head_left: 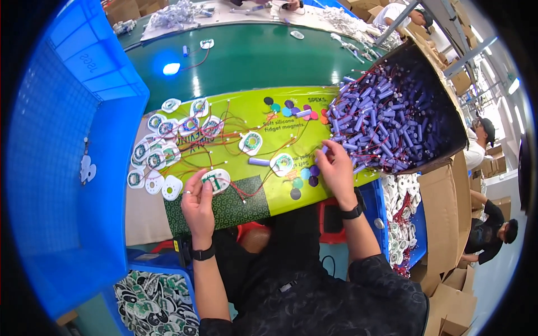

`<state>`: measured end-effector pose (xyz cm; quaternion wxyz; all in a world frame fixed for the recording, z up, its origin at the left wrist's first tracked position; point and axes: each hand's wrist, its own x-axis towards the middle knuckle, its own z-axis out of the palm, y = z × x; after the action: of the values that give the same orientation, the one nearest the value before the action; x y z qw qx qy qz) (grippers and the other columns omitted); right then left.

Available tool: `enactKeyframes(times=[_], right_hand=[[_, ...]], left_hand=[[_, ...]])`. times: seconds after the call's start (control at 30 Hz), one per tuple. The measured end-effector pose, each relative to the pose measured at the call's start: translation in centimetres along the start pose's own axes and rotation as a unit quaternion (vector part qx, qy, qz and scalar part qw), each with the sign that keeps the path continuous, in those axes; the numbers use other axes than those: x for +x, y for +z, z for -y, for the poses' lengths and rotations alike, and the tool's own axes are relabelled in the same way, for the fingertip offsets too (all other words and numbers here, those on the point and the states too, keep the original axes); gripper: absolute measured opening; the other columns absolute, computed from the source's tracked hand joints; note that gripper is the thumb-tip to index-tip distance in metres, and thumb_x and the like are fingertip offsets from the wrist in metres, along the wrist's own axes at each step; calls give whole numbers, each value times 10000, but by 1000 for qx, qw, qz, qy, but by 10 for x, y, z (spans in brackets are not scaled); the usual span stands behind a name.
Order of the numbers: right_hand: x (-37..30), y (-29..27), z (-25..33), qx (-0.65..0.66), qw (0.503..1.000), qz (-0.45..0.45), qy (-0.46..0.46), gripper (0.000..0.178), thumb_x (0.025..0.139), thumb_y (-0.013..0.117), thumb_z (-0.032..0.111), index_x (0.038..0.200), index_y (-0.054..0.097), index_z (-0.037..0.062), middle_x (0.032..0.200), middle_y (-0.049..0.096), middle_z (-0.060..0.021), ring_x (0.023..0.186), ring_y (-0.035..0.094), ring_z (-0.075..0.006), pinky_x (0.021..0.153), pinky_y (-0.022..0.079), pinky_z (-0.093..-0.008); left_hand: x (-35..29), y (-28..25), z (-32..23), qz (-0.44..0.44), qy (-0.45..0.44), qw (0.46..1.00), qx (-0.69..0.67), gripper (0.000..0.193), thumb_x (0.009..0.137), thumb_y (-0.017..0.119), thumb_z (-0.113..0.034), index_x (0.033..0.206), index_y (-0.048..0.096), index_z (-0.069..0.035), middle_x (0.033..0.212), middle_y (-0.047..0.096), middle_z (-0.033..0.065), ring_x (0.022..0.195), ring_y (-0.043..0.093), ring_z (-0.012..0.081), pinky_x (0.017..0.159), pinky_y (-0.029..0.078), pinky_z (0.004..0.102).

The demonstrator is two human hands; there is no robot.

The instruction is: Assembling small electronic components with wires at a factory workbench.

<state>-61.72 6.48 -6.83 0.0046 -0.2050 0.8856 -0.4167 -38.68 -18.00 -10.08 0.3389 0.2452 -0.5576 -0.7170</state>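
My left hand pinches a white oval housing with a green circuit board by its left edge; red wires trail from it. Over the board's right side, my right hand has thumb and forefinger closed on a small purple battery cell, partly covered by the fingers. Between the hands lies another white housing with a green board, a purple cell touching its left side. Farther back rests a similar housing with red wires.
Several wired housings cluster on the left of the yellow-green board. A dark box heaped with purple cells stands right. Blue bins flank me. Behind runs a green belt carrying a lit blue lamp. Other people work nearby.
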Motion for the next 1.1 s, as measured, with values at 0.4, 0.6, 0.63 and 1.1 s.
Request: enactKeyframes(times=[0.4, 0.6, 0.63, 1.1], right_hand=[[11, 30, 27, -213, 953, -56, -207, 249, 834, 784, 242, 1018, 716, 89, 1005, 683, -97, 979, 614, -297, 764, 434, -411], [13, 25, 40, -25, 992, -15, -122, 198, 968, 661, 204, 980, 703, 10, 766, 682, -191, 708, 665, -413, 620, 487, -497], [16, 22, 37, -26, 992, -18, -122, 198, 968, 661, 204, 980, 703, 10, 766, 682, -191, 708, 665, -413, 620, 487, -497], [20, 8, 14, 46, 999, 10, -6, 282, 1035, 576, 144, 1260, 515, -14, 920, 732, -107, 827, 715, -209, 749, 540, -330]], left_hand=[[0, 6, -2, -4, 9, 1000, 15, 322, 1026, 570, -55, 1337, 560, 29, 1244, 674, 137, 1066, 659, 144, 929, 511, 279], [-5, 3, -5, -5, 14, 1000, 18, 311, 1027, 573, -57, 1325, 562, 29, 1189, 695, 130, 1037, 659, 129, 902, 512, 270], [-5, 4, -5, -5, 15, 1000, 21, 313, 1027, 571, -55, 1328, 561, 30, 1192, 693, 133, 1041, 658, 132, 904, 511, 270], [2, 6, -3, 2, 9, 1000, 4, 310, 1034, 551, -38, 1334, 556, 38, 1190, 688, 129, 1047, 651, 130, 908, 522, 270]])
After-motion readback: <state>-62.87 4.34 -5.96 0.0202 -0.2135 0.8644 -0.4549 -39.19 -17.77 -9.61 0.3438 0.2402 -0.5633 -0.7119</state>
